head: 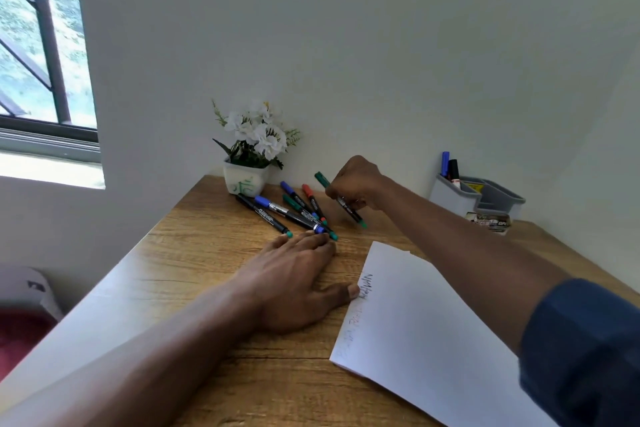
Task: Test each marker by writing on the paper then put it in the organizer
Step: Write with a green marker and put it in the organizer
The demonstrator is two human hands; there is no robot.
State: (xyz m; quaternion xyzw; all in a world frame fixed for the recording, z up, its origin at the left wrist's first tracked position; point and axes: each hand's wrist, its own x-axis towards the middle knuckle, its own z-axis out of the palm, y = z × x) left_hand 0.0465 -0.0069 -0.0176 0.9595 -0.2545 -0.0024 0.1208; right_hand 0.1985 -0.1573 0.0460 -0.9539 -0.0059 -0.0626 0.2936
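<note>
My right hand (355, 184) is closed around a green marker (355, 215), which tilts above the desk with its green cap up and its end down near the wood. Several capped markers (294, 210) in blue, red, green and black lie in a loose pile just left of it. My left hand (294, 274) rests flat on the desk, fingertips touching the near ends of the pile, thumb on the left edge of the white paper (433, 329). Scribbles run along that edge. The grey organizer (485, 196) stands at the far right by the wall with two markers in it.
A white pot of white flowers (251, 156) stands at the back against the wall, just behind the pile. A small printed box (490, 220) lies in front of the organizer. The wooden desk (207, 253) has its left edge near a window wall.
</note>
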